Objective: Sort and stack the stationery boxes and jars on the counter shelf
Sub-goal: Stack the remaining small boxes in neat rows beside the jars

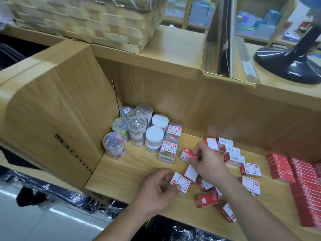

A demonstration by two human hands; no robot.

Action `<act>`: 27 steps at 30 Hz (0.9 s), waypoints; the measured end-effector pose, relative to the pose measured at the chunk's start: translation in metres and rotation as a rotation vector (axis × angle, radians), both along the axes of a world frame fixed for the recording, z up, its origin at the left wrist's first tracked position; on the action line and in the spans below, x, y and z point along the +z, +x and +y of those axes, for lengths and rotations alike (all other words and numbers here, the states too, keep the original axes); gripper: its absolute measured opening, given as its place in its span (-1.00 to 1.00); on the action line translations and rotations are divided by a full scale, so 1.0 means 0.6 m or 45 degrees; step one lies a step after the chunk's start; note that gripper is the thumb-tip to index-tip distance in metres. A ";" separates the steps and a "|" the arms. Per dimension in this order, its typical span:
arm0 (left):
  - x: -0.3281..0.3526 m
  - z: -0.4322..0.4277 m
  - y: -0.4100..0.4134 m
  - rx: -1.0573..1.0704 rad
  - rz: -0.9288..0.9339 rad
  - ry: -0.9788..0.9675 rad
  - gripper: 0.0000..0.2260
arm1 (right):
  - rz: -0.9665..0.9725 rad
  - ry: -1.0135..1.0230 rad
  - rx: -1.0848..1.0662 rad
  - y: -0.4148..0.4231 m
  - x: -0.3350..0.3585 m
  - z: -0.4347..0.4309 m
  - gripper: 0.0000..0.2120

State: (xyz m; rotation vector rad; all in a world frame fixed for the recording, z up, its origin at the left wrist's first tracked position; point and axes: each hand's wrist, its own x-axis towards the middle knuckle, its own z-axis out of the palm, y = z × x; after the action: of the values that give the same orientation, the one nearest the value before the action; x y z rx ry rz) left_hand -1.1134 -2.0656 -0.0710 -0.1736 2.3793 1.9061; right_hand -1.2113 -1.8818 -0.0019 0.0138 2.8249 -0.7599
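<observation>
On the wooden counter shelf (132, 173) lie several small red-and-white stationery boxes. My left hand (156, 188) pinches one red-and-white box (181, 182) by its near edge. My right hand (208, 162) pinches another small red box (186, 154) just above it, and a third box (191, 173) lies under its fingers. Three boxes (231, 152) stand in a row behind my right hand. Clear jars of paper clips (119, 126) and white-lidded jars (154, 134) are stacked in the shelf's left back corner, beside two clear boxes of coloured clips (168, 150).
Stacks of long red boxes (298, 178) fill the shelf's right end. On the counter top above stand a woven basket (83, 20), a cardboard display holder (225, 49) and a black stand base (288, 61). A wooden side panel (57, 108) closes the shelf's left.
</observation>
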 end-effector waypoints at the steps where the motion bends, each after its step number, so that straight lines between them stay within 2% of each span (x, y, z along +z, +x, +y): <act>1: 0.002 0.000 0.000 -0.008 0.006 -0.002 -0.72 | 0.073 -0.053 0.003 0.004 -0.001 0.002 -0.78; 3: 0.006 -0.003 0.000 0.014 0.010 0.033 -0.74 | 0.253 -0.206 0.049 0.010 0.013 0.006 -0.87; 5: 0.015 -0.005 -0.003 0.056 0.051 0.051 -0.79 | 0.370 -0.336 0.172 0.014 0.046 0.012 -0.86; 6: 0.024 -0.005 -0.007 0.075 0.083 0.065 -0.80 | 0.348 -0.367 0.247 0.016 0.067 0.014 -0.83; 8: 0.043 -0.002 -0.015 0.060 0.139 0.102 -0.72 | 0.142 -0.371 0.372 0.021 0.106 0.016 -0.77; 11: 0.079 0.009 -0.026 -0.063 0.162 0.111 -0.66 | -0.128 -0.454 0.364 0.034 0.137 0.007 -0.62; 16: 0.105 0.013 -0.024 -0.081 0.094 0.370 -0.80 | -0.108 -0.871 0.091 0.061 0.133 0.003 -0.52; 17: 0.105 0.010 -0.024 -0.058 0.095 0.418 -0.82 | -0.132 -0.863 0.091 0.066 0.126 0.006 -0.52; 20: 0.110 0.003 -0.024 -0.091 0.085 0.465 -0.82 | -0.179 -0.978 0.095 0.086 0.106 0.007 -0.72; 23: 0.077 -0.004 -0.022 -0.051 0.075 0.291 -0.75 | -0.208 -1.088 -0.077 0.099 0.093 0.009 -0.77; 25: 0.039 -0.018 -0.018 -0.010 0.144 -0.056 -0.71 | -0.221 -1.076 -0.187 0.102 0.088 0.016 -0.80; 27: 0.015 -0.030 -0.013 -0.120 0.175 -0.358 -0.63 | -0.229 -1.029 -0.256 0.101 0.086 0.022 -0.82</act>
State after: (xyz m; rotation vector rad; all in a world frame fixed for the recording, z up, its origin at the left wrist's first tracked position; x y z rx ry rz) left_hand -1.1211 -2.0835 -0.0620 0.0533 2.6853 1.5854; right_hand -1.1509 -1.8684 0.0497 0.2235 2.1819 -1.7778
